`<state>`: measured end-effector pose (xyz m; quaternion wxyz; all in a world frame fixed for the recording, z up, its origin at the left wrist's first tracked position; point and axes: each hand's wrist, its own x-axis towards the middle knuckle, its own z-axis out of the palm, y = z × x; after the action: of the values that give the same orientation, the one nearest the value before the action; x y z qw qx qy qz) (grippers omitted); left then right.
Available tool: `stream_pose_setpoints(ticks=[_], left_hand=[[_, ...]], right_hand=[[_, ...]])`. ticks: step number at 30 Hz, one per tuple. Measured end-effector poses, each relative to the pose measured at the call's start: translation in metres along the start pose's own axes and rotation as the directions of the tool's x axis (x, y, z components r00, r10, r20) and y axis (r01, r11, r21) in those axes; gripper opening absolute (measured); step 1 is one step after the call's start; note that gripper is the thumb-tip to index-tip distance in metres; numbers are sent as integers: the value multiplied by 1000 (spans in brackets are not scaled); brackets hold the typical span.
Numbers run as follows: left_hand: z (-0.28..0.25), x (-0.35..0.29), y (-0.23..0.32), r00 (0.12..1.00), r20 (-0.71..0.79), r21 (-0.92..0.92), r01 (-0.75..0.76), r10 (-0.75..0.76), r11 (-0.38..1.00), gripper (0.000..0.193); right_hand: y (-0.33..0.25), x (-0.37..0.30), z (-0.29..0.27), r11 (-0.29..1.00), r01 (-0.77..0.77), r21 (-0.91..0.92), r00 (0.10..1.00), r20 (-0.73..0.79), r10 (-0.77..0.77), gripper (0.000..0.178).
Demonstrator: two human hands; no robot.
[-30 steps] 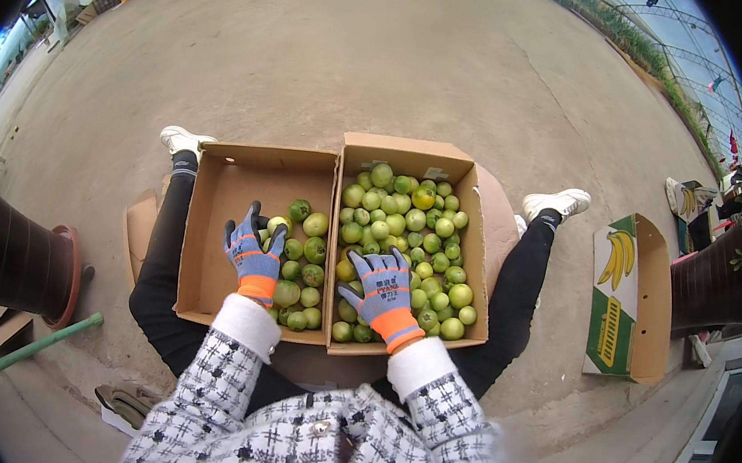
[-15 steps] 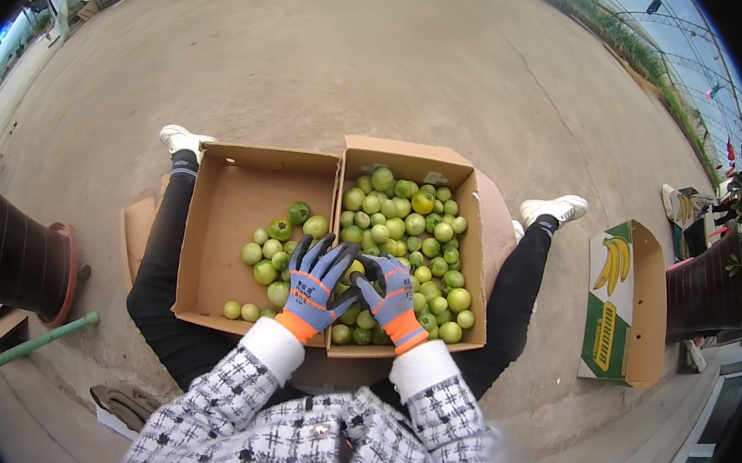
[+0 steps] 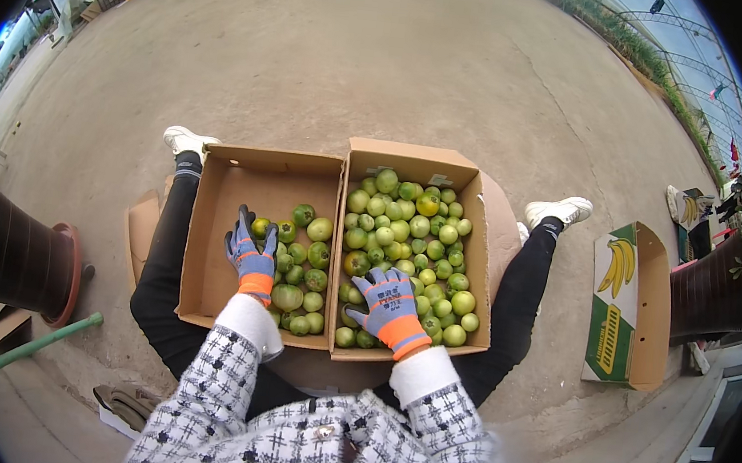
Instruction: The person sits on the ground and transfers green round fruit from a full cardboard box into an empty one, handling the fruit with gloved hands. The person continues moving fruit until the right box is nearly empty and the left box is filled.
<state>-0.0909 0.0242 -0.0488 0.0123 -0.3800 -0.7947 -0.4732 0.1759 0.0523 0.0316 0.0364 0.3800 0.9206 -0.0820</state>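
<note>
- Inside left carton [image 3: 221, 208]: left hand [image 3: 252, 260], fingers apart beside green fruit [image 3: 260, 227]; grip unclear.
- Inside right carton [image 3: 414, 154]: right hand [image 3: 388, 300] over piled fruit [image 3: 400, 231]; finger closure can't tell.
- Light touch should limit bruising.

Arched framing [image 3: 685, 58] over green plants [image 3: 643, 51] indicates a greenhouse.
</note>
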Motion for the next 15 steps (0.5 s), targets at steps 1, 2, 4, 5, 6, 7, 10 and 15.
stream_pose_setpoints(ticks=[1, 2, 4, 5, 6, 7, 10, 15], left_hand=[[2, -2, 1, 998, -20, 66, -53, 54, 996, 67], [3, -6, 2, 993, -36, 132, -104, 110, 986, 68], [-7, -14, 23, 969, 69, 253, -248, 239, 935, 69], [-16, -20, 37, 935, 189, 291, -346, 301, 892, 70], [-24, -24, 47, 886, 304, 318, -441, 350, 839, 71], [-28, -29, 50, 835, 383, 369, -530, 395, 764, 68], [-26, -43, 39, 816, 546, 523, -510, 192, 683, 61], [-35, -28, 46, 922, 384, 599, -283, 42, 749, 69]], right_hand=[[2, 1, 7, 999, -17, 31, 1000, 11, 17, 59], [3, 2, 14, 997, -34, 63, 999, 23, 32, 58], [8, 2, 28, 978, -57, 199, 964, -243, 106, 53], [12, 0, 33, 962, -56, 266, 918, -366, 154, 50], [13, 1, 30, 947, -72, 314, 907, -375, 194, 48], [14, 2, 27, 928, -88, 362, 895, -381, 234, 46], [17, 4, 24, 896, -87, 436, 857, -425, 290, 40], [17, 3, 25, 875, -88, 476, 854, -417, 313, 36]])
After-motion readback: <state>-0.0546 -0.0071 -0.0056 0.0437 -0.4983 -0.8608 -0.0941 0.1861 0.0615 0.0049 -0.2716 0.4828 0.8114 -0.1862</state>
